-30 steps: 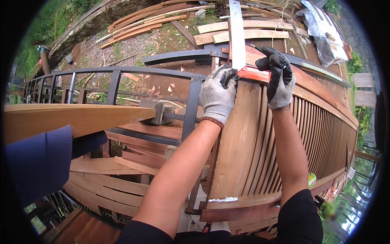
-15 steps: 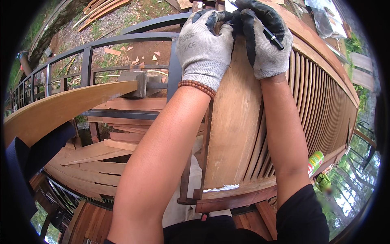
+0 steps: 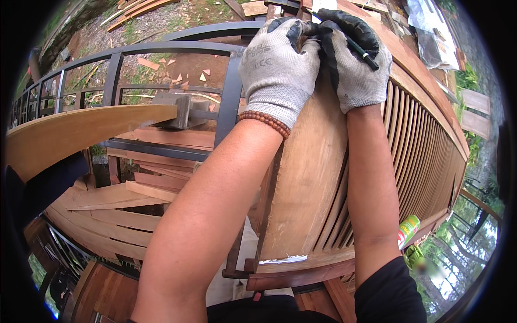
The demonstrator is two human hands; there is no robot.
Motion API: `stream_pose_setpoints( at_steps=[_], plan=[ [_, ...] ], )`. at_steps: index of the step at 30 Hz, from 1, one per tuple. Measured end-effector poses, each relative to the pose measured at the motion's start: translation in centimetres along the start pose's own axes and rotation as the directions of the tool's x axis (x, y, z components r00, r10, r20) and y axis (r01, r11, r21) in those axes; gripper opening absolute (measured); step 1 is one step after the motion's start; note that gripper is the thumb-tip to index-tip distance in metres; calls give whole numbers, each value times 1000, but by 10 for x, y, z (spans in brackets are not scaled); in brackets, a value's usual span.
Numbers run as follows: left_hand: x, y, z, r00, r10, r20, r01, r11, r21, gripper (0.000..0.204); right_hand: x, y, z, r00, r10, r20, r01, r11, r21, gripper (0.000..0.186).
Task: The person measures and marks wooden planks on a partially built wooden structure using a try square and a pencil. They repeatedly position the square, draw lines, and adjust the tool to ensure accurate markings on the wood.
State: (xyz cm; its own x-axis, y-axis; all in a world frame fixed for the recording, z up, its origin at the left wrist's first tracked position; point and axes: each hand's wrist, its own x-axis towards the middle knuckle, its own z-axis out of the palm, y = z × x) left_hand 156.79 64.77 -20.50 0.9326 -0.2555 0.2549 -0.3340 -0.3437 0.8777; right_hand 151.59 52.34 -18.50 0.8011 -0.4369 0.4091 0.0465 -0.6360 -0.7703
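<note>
Both my hands wear grey knit gloves with black-coated fingers, and they meet over the far end of a louvred wooden panel (image 3: 304, 188). My right hand (image 3: 358, 62) is closed around a slim dark pencil (image 3: 362, 54) with a pale band near its end. Beside it, my left hand (image 3: 283, 64) has its thumb and fingers pinched together, touching the right hand's fingertips. Whatever lies between those fingers is hidden. A white piece (image 3: 324, 5) shows just beyond the fingers. A brown bead bracelet (image 3: 266, 121) circles my left wrist.
Left of the panel runs a dark metal railing (image 3: 114, 75), with a curved wooden board (image 3: 91, 126) nearer me. Planks (image 3: 172, 139) lie below it. A green can (image 3: 409, 229) stands by the panel's near right edge. A torn white strip (image 3: 283, 259) marks the panel's near end.
The view has shifted a little, so the panel, railing and can sit slightly farther left. My hands stay together at the far end, with the pencil still in the right one.
</note>
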Motion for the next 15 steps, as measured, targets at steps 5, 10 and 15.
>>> stream_pose_setpoints(
  at_steps=[5, 10, 15],
  plan=[
    [0, 0, -1, 1000, -1, 2, 1, 1000, -7, 18, 2, -6, -1, 999, -49, 11, 51, 988, -146, 23],
    [1, -1, 0, 1000, 17, -23, -18, 1000, -9, 18, 0, -2, 1, 1000, -1, -4, 1, 1000, -1, 23],
    [1, 0, 1, 1000, -12, -26, 11, 1000, -15, 19, 0, -5, 2, 1000, 2, -7, -2, 1000, 3, 24]
  ],
)
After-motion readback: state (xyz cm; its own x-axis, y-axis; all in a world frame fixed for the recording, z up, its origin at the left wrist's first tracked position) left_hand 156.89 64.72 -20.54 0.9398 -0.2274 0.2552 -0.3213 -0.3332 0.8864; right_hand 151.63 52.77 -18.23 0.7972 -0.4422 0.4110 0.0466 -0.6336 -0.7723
